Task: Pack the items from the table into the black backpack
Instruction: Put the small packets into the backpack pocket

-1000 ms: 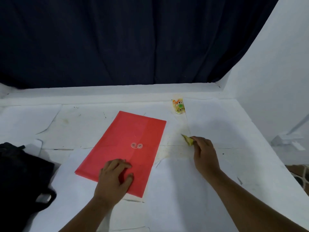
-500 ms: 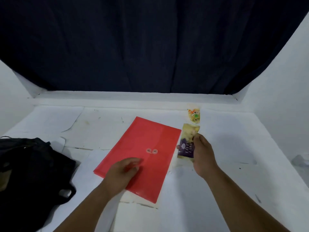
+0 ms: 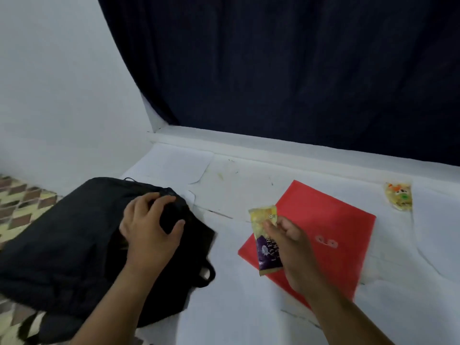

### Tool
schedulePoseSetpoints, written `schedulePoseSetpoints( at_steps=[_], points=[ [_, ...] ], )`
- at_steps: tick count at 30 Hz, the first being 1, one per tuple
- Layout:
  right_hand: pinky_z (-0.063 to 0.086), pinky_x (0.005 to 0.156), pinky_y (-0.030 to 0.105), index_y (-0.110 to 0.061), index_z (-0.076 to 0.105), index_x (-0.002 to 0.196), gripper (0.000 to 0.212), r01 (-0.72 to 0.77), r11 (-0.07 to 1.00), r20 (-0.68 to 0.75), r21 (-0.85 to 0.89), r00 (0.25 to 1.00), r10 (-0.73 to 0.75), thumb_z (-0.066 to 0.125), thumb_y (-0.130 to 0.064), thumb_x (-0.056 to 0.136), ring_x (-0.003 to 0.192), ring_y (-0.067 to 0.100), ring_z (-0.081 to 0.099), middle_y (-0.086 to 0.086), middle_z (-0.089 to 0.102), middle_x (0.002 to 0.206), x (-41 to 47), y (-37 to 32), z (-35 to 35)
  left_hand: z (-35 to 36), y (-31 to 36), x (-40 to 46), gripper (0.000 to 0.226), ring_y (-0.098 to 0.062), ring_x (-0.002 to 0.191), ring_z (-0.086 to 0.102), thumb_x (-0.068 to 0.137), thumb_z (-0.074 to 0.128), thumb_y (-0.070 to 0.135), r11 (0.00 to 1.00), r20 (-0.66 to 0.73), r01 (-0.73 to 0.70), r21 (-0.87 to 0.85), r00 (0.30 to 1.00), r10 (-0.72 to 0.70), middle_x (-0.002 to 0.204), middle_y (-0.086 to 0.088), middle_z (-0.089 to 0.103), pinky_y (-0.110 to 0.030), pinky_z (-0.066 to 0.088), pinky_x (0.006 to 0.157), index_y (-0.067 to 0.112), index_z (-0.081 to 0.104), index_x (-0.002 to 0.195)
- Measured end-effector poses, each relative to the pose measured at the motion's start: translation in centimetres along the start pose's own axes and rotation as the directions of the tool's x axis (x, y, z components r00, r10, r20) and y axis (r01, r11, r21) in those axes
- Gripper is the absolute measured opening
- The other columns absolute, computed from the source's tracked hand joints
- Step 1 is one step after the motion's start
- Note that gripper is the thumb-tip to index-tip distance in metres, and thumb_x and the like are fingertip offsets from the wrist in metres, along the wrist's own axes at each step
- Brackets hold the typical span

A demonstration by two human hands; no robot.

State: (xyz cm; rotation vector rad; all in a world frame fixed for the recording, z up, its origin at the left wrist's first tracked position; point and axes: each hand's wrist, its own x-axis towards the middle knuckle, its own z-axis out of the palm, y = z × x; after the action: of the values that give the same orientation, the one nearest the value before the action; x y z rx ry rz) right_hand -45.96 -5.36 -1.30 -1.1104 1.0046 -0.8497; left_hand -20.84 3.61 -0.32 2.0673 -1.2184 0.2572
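Floor: patterned tiles [image 3: 22, 202] show past the table's left edge
Backpack: the black backpack [image 3: 74, 245] lies slumped at the left edge of the white table [image 3: 236, 307], partly hanging over that edge; a loop handle [image 3: 207, 275] sticks out on its right side
Left hand: the left hand [image 3: 149, 230] sits on top of the backpack with fingers and thumb curled into the black fabric near its upper end, gripping it
Snack packet: a yellow and purple snack packet [image 3: 265, 242] is held above the table, over the left corner of the folder, long side roughly upright
Right hand: the right hand [image 3: 296, 252] pinches the snack packet along its right side, fingers bent round it
Folder: a red folder [image 3: 331, 235] lies flat on the table right of middle, turned at a slant, with a round string clasp [image 3: 326, 241] on its face
Small packet: a second small packet [image 3: 398, 195], yellow with orange and green, lies flat near the table's back edge, to the right of the folder and apart from it
Backdrop: a dark curtain [image 3: 286, 66] hangs behind the table's back edge
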Motion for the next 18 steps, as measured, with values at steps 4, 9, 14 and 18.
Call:
schedulePoseSetpoints(
  at_steps=[4,9,14,18],
  points=[
    [0.045,0.064,0.032,-0.008,0.064,0.089,0.013,-0.006,0.998,0.089,-0.061,0.996,0.012,0.063,-0.019,0.095,0.067,0.022,0.060,0.009,0.065,0.075,1.1,0.5,6.2,-3.9,-6.2,2.7,0.080,-0.038,0.135,0.032,0.066,0.090,0.043,0.918,0.161,0.299,0.261,0.924,-0.347,0.144,-0.005,0.043,-0.060,0.033,0.104,0.031,0.053,0.135],
    [0.048,0.065,0.030,-0.010,0.070,0.086,0.014,0.011,0.992,0.185,-0.125,0.983,0.012,0.066,-0.021,0.092,0.069,0.019,0.064,0.008,0.069,0.076,1.9,0.6,13.8,-6.2,-11.6,4.5,0.017,-0.023,0.093,0.064,0.074,0.085,0.032,0.971,0.166,0.233,0.042,0.957,-0.237,0.090,0.008,0.064,-0.036,0.051,0.077,0.029,0.069,0.080],
    [0.039,0.061,0.027,-0.006,0.060,0.068,0.029,0.115,0.931,0.181,-0.346,0.982,-0.054,0.070,-0.026,0.087,0.059,0.011,0.048,-0.002,0.051,0.059,3.1,1.2,20.1,-7.7,-12.7,6.4,0.029,-0.005,0.056,0.056,0.078,0.085,0.033,0.969,0.235,0.212,-0.124,0.955,-0.179,0.060,0.005,0.061,-0.012,0.037,0.051,0.019,0.065,0.063],
    [0.035,0.061,0.029,0.000,0.057,0.074,0.034,0.062,0.875,0.185,-0.480,0.982,0.032,0.069,-0.030,0.083,0.057,0.014,0.044,0.000,0.045,0.060,4.9,2.4,24.1,-8.8,-13.1,8.0,0.022,0.000,0.051,0.052,0.078,0.085,0.029,0.952,0.312,0.230,-0.201,0.936,-0.160,0.059,0.006,0.061,-0.011,0.038,0.051,0.021,0.069,0.066]
  ],
)
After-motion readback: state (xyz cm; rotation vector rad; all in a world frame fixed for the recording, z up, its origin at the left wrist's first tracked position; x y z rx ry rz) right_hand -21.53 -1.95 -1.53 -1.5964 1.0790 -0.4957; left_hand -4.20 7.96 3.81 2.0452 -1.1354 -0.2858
